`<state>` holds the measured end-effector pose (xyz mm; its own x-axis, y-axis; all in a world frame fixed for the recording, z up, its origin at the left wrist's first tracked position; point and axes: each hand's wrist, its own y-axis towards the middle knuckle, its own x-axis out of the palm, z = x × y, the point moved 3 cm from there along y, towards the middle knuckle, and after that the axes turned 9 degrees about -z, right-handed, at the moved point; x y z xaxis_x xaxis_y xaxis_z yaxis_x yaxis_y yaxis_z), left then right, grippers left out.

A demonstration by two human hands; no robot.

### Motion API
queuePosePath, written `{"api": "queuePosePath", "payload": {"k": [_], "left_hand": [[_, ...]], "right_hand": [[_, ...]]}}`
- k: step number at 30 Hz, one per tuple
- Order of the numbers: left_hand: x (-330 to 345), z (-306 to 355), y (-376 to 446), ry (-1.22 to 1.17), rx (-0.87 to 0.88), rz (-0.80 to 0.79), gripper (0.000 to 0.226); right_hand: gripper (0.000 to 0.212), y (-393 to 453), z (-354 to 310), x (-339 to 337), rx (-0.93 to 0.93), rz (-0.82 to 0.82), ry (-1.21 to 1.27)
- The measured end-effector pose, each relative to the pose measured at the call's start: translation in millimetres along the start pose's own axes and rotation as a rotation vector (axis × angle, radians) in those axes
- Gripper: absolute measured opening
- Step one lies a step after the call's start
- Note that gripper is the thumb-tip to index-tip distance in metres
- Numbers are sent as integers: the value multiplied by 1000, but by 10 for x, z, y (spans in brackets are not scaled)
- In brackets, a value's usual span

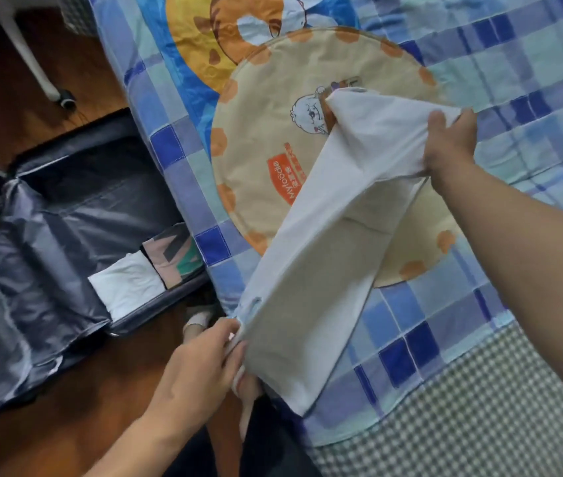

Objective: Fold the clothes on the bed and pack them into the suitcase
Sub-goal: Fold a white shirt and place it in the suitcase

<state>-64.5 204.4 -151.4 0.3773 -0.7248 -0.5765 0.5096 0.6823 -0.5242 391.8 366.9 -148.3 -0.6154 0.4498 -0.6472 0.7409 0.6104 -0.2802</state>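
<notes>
A white garment stretches diagonally above the bed, folded lengthwise into a long strip. My left hand pinches its near end by the bed's edge. My right hand grips the far end out over the bed. The open suitcase lies on the floor to the left, its dark lining showing. Inside it, by the side nearest the bed, sit a folded white item and a folded patterned item.
The bed carries a blue checked cover with a round beige cartoon print. A grey gingham sheet shows at the near right. White chair legs stand on the wooden floor at top left. My foot is beside the suitcase.
</notes>
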Motion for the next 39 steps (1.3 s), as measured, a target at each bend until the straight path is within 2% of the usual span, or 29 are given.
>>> {"api": "queuePosePath", "payload": {"k": [3,6,8,12,14,16,19,22,24,26,30,35,39], "left_hand": [[492,422,56,99,17,-113,16],[1076,384,253,63,-34,-256,19],[1365,301,321,51,-17,-278,23],[1330,300,168,168,-50,-229,26],[1151,417,49,196,0,-73,29],[1042,516,-46,157,32,-12,32],[1081,605,-73,288,80,-97,29],[1290,585,-15,509,225,-175,16],[1518,459,29,586,281,-279,44],[1674,323,45,642,285,-337,48],[1736,250,-26,633,360,-347,41],[1518,428,-36,598,444,-282,11],[1516,411,0,581,479,-308,12]], "right_hand": [[59,248,646,-185,79,-34,44],[88,673,1448,-143,163,-85,-10],[80,674,1578,-84,164,-105,-62],[74,597,1452,8,130,-55,-105],[70,572,1405,-29,116,-43,-97],[65,529,1362,-103,114,-45,-74],[65,485,1329,-204,94,-61,-78],[64,476,1444,-244,89,-117,-176],[57,476,1601,-205,120,-134,-240],[49,521,1805,-136,149,-131,-265],[40,570,1994,-96,133,-99,-169],[35,650,1967,-254,146,-52,-78],[33,662,2013,-260,133,-65,-101]]}}
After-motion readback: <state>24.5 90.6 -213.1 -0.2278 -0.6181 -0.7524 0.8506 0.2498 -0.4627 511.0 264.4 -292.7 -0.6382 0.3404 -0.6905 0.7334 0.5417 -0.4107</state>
